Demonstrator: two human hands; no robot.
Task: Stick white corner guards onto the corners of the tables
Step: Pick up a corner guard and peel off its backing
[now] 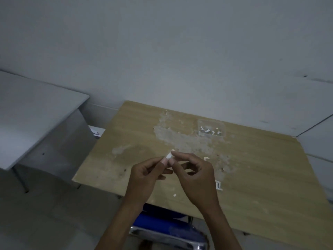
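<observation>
Both hands meet above the middle of a wooden table (261,174). My left hand (146,174) and my right hand (194,174) pinch one small white corner guard (169,156) between their fingertips. A clear plastic box (211,127) with several white guards inside sits toward the table's far edge. Another white guard (219,185) lies on the table just right of my right hand, and a small white scrap (174,195) lies near the front edge.
A grey table (36,112) stands to the left, with a gap of floor between. A blue chair (167,226) with a metal frame is tucked under the wooden table's front edge. A rough whitish patch (180,138) mars the tabletop. The wall runs behind.
</observation>
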